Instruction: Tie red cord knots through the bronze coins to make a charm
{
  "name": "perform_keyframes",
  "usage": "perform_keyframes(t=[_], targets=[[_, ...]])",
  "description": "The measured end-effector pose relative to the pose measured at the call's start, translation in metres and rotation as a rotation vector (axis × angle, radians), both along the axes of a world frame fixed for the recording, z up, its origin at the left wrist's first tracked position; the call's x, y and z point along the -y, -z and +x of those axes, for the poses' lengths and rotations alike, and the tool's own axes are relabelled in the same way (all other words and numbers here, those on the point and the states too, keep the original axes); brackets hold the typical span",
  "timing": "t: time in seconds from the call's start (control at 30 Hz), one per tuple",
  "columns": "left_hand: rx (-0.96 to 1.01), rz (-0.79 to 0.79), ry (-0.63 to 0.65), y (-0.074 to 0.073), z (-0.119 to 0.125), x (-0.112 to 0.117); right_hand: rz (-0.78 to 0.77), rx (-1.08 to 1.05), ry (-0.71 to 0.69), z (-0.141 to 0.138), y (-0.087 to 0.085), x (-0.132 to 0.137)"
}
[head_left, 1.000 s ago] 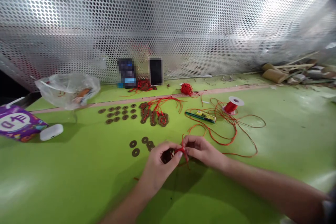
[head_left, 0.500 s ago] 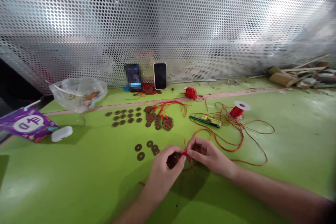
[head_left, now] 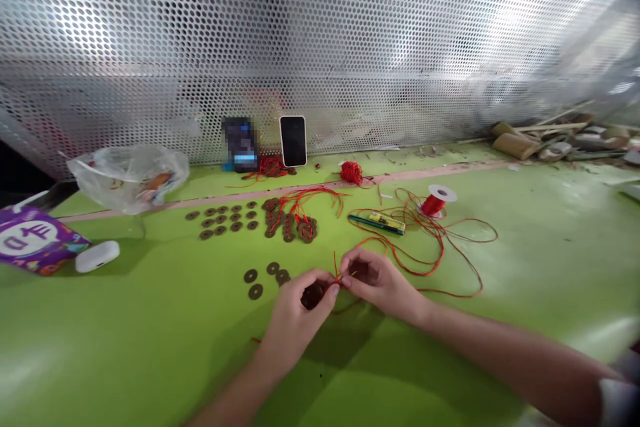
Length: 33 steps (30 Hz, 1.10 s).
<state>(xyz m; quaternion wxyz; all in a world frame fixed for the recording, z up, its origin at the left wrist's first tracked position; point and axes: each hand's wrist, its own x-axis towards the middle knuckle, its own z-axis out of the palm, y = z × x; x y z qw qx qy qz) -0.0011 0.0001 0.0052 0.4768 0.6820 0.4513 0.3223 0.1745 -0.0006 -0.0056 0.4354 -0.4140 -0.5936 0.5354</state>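
My left hand point(head_left: 295, 310) is closed around a dark round coin point(head_left: 313, 295) low over the green table point(head_left: 125, 320). My right hand point(head_left: 377, 283) pinches the red cord point(head_left: 338, 278) right where it meets the coin; the fingertips of both hands touch there. The cord runs off to the right in loose loops point(head_left: 440, 247) toward a red spool point(head_left: 436, 201). Three loose coins point(head_left: 265, 275) lie just left of my left hand.
Rows of coins point(head_left: 223, 220) and a strung bunch with red cord point(head_left: 295, 221) lie further back. A green pen-like tool point(head_left: 377, 222), a cord ball point(head_left: 351, 172), a phone point(head_left: 293, 141), a plastic bag point(head_left: 127, 173), a purple box point(head_left: 30, 240) and a white case point(head_left: 97, 255) stand about. A perforated metal wall point(head_left: 320, 47) closes the back.
Both hands stay together on the coin and cord; the fingers have shifted slightly, and the red knot between them looks smaller. The camera view has swayed a little.
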Motion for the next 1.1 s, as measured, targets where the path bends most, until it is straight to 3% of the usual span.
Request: perform_keyframes(t=[0.2, 0.47, 0.67, 0.93, 1.1], targets=[[0.031, 0.033, -0.012, 0.0008, 0.0039, -0.0034, 0.112, 0.014, 0.05, 0.0018, 0.0016, 0.0046], [0.02, 0.12, -0.052, 0.0015, 0.0024, -0.0009, 0.004, -0.035, -0.007, 0.0011, 0.0052, -0.0013], [-0.055, 0.166, -0.02, -0.0038, -0.0003, 0.0008, 0.007, -0.027, -0.045, 0.0001, 0.0034, -0.0006], [-0.061, 0.089, -0.04, -0.0029, 0.0028, -0.0005, 0.205, 0.089, 0.008, 0.0022, -0.0031, 0.002], [-0.049, 0.084, -0.048, -0.0018, 0.0018, -0.0003, 0.218, 0.108, 0.0, 0.0018, -0.0046, 0.0043]])
